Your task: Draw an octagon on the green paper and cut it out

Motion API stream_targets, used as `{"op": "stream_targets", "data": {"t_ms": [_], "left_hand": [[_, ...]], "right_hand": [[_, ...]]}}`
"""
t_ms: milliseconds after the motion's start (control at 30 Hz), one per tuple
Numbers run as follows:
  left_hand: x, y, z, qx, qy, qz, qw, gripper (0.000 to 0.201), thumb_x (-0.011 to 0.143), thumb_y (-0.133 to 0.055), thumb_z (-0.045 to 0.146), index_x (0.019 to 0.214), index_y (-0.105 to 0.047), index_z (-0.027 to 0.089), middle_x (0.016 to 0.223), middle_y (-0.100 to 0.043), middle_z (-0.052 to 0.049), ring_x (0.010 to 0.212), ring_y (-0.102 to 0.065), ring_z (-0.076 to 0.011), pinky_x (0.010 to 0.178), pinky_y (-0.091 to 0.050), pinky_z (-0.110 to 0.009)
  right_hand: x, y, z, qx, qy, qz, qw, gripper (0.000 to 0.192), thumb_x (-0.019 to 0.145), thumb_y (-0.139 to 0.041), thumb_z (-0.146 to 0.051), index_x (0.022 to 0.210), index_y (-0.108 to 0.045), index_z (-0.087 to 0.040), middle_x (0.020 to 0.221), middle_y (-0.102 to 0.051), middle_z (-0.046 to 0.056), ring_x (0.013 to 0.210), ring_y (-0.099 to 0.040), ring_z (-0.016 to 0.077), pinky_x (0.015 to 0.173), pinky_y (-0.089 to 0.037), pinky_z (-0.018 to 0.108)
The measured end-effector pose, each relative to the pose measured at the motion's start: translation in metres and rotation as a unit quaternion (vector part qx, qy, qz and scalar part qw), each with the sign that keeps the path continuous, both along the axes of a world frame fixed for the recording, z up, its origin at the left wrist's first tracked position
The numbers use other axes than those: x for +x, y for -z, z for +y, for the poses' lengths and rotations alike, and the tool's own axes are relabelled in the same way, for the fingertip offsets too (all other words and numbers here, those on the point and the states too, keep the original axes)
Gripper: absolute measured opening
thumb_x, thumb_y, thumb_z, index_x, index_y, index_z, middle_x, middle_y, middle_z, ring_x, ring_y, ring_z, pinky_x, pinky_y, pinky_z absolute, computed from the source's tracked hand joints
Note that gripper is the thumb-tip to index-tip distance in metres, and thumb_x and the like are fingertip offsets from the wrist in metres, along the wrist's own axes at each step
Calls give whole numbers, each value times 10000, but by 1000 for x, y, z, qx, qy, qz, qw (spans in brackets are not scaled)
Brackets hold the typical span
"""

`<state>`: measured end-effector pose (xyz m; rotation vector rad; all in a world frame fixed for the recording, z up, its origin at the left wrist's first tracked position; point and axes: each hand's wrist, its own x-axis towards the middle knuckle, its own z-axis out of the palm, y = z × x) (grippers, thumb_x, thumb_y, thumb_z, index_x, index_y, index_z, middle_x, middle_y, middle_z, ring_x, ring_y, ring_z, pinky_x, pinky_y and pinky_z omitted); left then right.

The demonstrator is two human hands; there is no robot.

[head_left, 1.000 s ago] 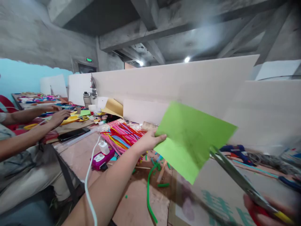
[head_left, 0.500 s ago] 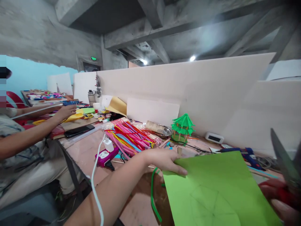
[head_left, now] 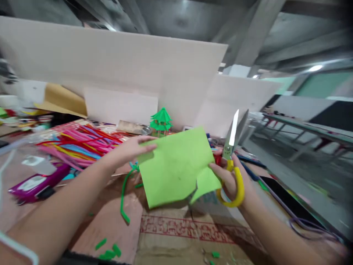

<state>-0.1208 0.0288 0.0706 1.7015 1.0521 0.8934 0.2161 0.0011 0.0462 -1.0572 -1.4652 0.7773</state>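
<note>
A light green sheet of paper (head_left: 173,162) is held up over the table, with a cut running in from its lower edge. My left hand (head_left: 132,149) pinches the sheet at its upper left corner, thumb and fingers on either side. Scissors (head_left: 234,165) with yellow and red handles are in my right hand (head_left: 227,176), blades parted and pointing upward. That hand's thumb also lies against the right edge of the paper, by the cut flap (head_left: 208,182). Behind the sheet stands a small green tiered-roof model (head_left: 161,119), its lower part partly hidden.
Pink, red, yellow and blue fuzzy stems (head_left: 79,143) lie at the left, by a purple power strip (head_left: 41,184). A bent green strip (head_left: 124,198) and green scraps (head_left: 109,254) lie nearer me. A dark flat device (head_left: 292,200) sits at right; white boards (head_left: 116,62) stand behind.
My view has swung to the right. The paper has been lifted and turned, its pencil drawing now out of sight and a cut showing. The scissors and right hand have come fully into view.
</note>
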Motion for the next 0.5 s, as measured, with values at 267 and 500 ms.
{"op": "stream_targets", "data": {"t_ms": [267, 500], "left_hand": [[44, 36, -5, -105, -12, -83, 991, 342, 1017, -636, 446, 1235, -653, 185, 1230, -679, -93, 1027, -688, -228, 898, -595, -442], [56, 47, -7, -92, -82, -97, 988, 315, 990, -693, 359, 1238, -651, 169, 1210, -682, -84, 997, -697, -225, 847, -617, -421]], "right_hand": [[-4, 6, 1, 33, 5, 95, 995, 456, 816, -785, -400, 1108, -459, -272, 1042, -655, 42, 839, -655, 209, 765, -550, 360], [-1, 6, -2, 60, -11, 27, 998, 437, 834, -811, -435, 1120, -517, -285, 986, -600, 5, 806, -580, 178, 705, -496, 304]]}}
